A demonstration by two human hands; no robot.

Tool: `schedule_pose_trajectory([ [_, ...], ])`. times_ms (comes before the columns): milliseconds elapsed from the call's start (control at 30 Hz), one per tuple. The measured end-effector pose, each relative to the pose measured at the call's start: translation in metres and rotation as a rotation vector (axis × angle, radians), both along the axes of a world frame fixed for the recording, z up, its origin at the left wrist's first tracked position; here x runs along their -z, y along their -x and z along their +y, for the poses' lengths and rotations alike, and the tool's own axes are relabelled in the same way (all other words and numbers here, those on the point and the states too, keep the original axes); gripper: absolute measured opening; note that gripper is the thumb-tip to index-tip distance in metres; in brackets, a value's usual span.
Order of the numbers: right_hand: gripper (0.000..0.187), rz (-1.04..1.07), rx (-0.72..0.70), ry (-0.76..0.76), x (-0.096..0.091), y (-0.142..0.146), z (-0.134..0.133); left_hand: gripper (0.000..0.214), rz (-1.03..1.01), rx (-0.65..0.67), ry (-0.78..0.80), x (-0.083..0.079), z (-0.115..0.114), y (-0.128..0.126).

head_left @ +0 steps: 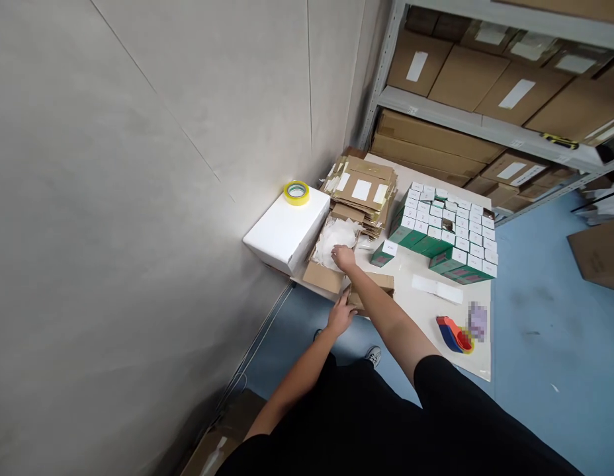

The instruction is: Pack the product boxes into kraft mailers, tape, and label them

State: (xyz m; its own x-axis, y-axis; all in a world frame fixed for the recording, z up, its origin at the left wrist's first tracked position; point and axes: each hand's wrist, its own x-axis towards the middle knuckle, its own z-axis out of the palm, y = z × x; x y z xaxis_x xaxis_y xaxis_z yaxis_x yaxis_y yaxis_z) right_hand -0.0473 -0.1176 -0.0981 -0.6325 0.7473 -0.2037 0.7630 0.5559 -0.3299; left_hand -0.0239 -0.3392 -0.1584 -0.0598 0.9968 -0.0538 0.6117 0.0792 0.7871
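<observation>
My right hand reaches into an open cardboard box filled with crumpled white packing paper. Its fingers are curled closed against the paper. A brown flap of that box folds out toward me. Lower down, my left hand grips the near side of a smaller open cardboard box at the table's edge. My right forearm crosses over this box and hides part of it. Just right of my right hand stands a single green carton with a white top.
A white box with a yellow tape roll on it stands by the wall. Flattened cardboard is stacked behind. Rows of green cartons, a paper strip and a red-blue tape dispenser lie on the table.
</observation>
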Motion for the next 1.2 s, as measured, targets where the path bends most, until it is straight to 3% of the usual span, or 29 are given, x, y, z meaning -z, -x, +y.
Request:
schedule_pose_trajectory([
  [200, 0.019, 0.244, 0.085, -0.131, -0.016, -0.026, -0.007, 0.019, -0.003, -0.013, 0.007, 0.000, 0.012, 0.006],
  [400, 0.032, 0.464, 0.139, -0.179, -0.021, -0.040, -0.006, 0.019, 0.034, 0.003, 0.018, -0.003, 0.027, 0.004],
  [533, 0.031, 0.453, 0.139, -0.228, -0.021, -0.046, -0.006, 0.017, 0.035, 0.009, 0.018, -0.006, 0.033, 0.002],
  [667, 0.028, 0.363, 0.134, -0.179, -0.017, -0.054, -0.010, 0.017, 0.040, 0.003, 0.003, -0.007, 0.036, 0.002],
  [867, 0.027, 0.520, 0.191, -0.247, -0.007, -0.074, -0.017, 0.018, 0.068, 0.002, -0.018, -0.005, 0.038, 0.004],
  [1033, 0.020, 0.655, 0.232, -0.376, -0.015, -0.108, -0.021, 0.016, 0.100, -0.027, -0.035, 0.002, 0.041, 0.005],
  [1200, 0.022, 0.745, 0.295, -0.497, -0.036, -0.167, -0.030, 0.017, 0.129, -0.023, -0.030, 0.010, 0.049, 0.000],
])
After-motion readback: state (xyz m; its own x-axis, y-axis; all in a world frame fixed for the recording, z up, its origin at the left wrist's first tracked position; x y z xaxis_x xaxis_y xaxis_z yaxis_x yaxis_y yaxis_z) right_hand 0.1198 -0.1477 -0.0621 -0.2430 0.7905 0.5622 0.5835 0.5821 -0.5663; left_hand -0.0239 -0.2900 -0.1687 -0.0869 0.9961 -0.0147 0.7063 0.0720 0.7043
